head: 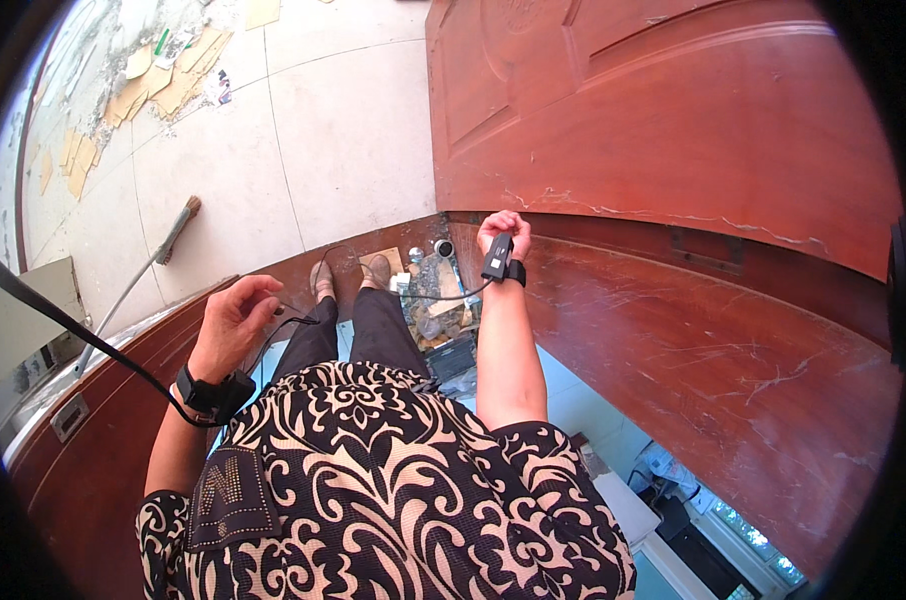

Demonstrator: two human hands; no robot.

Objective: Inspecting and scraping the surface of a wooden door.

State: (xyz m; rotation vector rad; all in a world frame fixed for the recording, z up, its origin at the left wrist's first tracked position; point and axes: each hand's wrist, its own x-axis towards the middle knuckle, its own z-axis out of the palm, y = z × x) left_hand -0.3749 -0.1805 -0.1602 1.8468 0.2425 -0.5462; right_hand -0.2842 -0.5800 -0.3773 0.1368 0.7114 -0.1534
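Note:
My left hand (235, 319) is raised at the left of my body with half-curled fingers, a gap showing between thumb and forefinger. Something small and dark shows at its thumb tip; whether it is held is unclear. Ahead, my right hand (507, 229) has its fingers curled inward beside the lower edge of a reddish-brown wooden door panel (648, 142). What lies inside those fingers is hidden. Black devices are strapped to the left wrist (214, 394) and the right wrist (501, 259), with a black cable (445, 298) running from the right one.
My shoes (378, 271) stand at a wooden threshold (284, 270). A scratched wooden surface (693, 345) runs along my right. Mixed clutter (438, 300) lies by my feet. Beyond are a long-handled brush (176, 231) and broken tan pieces (164, 79) on the tiled floor (348, 135).

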